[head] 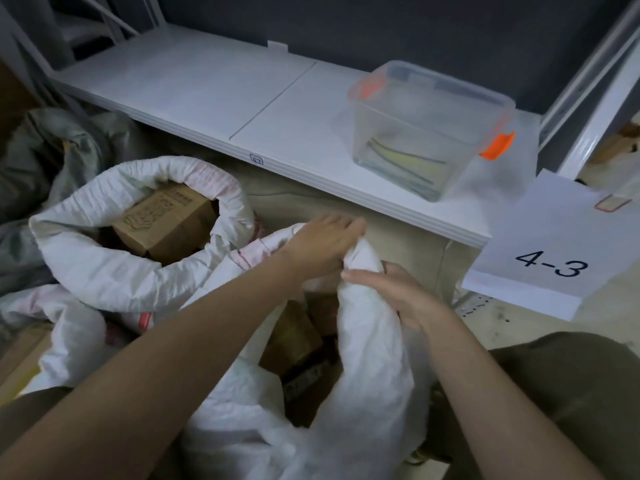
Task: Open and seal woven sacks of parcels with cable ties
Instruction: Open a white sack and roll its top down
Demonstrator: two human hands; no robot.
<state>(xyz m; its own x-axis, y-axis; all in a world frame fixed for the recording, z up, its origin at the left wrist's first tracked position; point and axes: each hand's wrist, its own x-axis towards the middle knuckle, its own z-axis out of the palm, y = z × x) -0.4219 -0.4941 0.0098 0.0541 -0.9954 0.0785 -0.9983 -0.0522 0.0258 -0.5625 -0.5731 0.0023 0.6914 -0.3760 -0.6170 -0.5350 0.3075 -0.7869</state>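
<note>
Sack mouth fabric is bunched up right in front of me, low in the head view, with brown parcels showing in the gap beneath. Both hands meet at the far rim: my left hand curls over the gathered fold from behind, and my right hand pinches the same fold from the near side, thumb on top. To do this well, I judge I should gather the whole rim evenly into one tight neck, leaving no loose flap, before reaching for a tie. A second sack stands open just to the left, its rolled rim touching mine, a cardboard box inside. Beyond, on the white shelf, sits a clear tub with orange clips, holding what may be cable ties; a sheet marked 4-3 hangs off the shelf edge near my right hand. The neighbouring sack crowds my left arm.
</note>
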